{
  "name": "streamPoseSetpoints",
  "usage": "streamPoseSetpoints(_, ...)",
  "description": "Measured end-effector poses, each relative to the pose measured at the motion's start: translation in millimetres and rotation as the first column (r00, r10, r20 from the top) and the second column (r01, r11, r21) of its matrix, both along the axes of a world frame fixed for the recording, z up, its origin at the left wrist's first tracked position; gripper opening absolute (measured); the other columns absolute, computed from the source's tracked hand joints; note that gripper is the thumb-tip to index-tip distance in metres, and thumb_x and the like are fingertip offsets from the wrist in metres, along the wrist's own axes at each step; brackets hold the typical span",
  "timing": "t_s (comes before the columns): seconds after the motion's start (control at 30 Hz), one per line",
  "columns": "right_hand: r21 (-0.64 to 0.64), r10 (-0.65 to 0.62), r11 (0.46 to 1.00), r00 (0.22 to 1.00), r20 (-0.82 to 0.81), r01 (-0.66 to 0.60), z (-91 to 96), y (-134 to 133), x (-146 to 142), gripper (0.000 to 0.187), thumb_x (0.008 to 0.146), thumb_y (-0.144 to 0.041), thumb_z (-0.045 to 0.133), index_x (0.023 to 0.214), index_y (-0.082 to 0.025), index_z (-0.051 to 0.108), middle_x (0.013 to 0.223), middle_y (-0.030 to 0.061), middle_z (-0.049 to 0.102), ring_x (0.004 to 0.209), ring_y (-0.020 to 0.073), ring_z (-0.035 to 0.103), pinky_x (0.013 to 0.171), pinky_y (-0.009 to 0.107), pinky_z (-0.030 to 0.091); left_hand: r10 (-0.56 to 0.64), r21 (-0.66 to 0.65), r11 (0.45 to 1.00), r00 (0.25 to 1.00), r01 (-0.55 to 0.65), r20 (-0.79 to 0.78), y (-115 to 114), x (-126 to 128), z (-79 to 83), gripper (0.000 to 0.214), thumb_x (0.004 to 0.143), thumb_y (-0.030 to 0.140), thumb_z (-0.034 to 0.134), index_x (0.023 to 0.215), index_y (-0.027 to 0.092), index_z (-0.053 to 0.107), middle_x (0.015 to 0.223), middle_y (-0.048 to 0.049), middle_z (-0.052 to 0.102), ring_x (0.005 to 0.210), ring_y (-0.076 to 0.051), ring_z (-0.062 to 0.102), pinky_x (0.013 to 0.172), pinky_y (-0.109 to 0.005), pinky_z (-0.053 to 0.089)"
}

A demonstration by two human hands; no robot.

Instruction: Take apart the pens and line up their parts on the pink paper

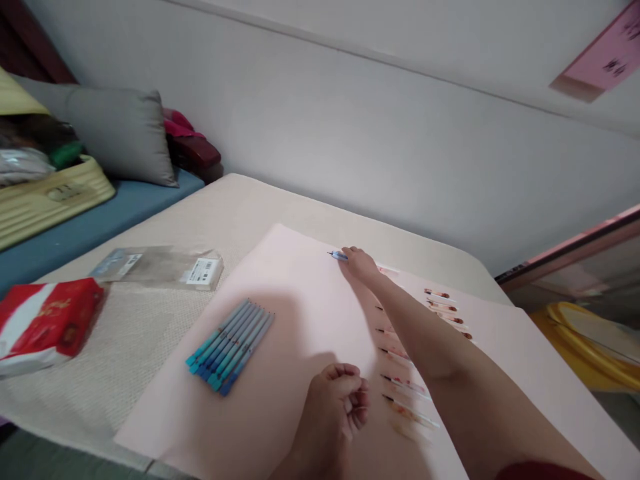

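My right hand [361,265] reaches to the far part of a pale pink sheet [320,287]. Its fingers are closed on a pen [339,255] with a blue-and-white front end, dark tip pointing left. The rest of that pen is hidden under the hand. Nearer to me, my left hand [343,397] hovers over the sheet, fingers curled in with nothing visible in them. To its left lies a tight row of several blue and teal pens [233,347], side by side. Under and beside my right forearm, several spaced-out pens with pink and white barrels [397,357] lie on the sheet.
More pens with brownish ends [445,308] lie right of my forearm. A clear plastic sleeve [160,265] and a red-and-white packet [50,320] rest at the left. Beyond are a grey cushion [117,133], a yellow basket [60,193] and a wall. A yellow round object [565,333] stands right.
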State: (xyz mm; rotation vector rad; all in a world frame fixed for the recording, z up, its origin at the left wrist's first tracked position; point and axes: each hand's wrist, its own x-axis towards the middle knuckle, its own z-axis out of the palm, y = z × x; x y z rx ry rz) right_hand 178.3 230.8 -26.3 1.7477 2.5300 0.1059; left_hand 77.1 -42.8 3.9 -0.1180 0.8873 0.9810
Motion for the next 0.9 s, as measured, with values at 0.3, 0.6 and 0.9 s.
streamPoseSetpoints(0.3,-0.010,0.165,0.984,0.933,-0.321,-0.177,14.1,-209.2,28.5,0.021,0.085,-0.020,0.043,0.099,-0.020,0.059,0.095,0.0052,0.062,0.085,0.0167,0.055,0.073,0.026,0.039,0.108,0.079,0.991,0.994,-0.108,-0.006,-5.2,-9.7,7.2,0.014,0.066,0.011,0.059,0.080,0.013,0.054,0.072,-0.0055,0.060,0.057,-0.007,0.053,0.052,-0.017,0.038)
streamPoseSetpoints(0.6,-0.029,0.103,0.993,0.975,-0.198,-0.111,-20.7,-337.6,6.3,0.021,0.076,-0.008,0.050,0.093,-0.019,0.057,0.102,0.0084,0.059,0.084,0.0204,0.055,0.073,0.031,0.043,0.111,0.229,0.971,0.979,-0.070,-0.171,-15.0,-13.2,9.1,0.017,0.065,0.013,0.062,0.081,0.014,0.055,0.076,-0.0064,0.061,0.061,-0.009,0.056,0.056,-0.019,0.041)
streamPoseSetpoints(0.9,-0.203,0.172,0.957,0.970,-0.172,-0.206,-4.8,-355.2,18.5,0.040,0.074,-0.009,0.052,0.114,-0.017,0.053,0.122,0.0127,0.050,0.111,0.0270,0.046,0.085,0.036,0.041,0.201,0.331,0.828,0.312,0.452,-0.929,-0.4,-68.2,14.2,0.012,0.072,0.025,0.053,0.080,0.018,0.059,0.073,-0.0051,0.063,0.068,-0.016,0.058,0.063,-0.026,0.042)
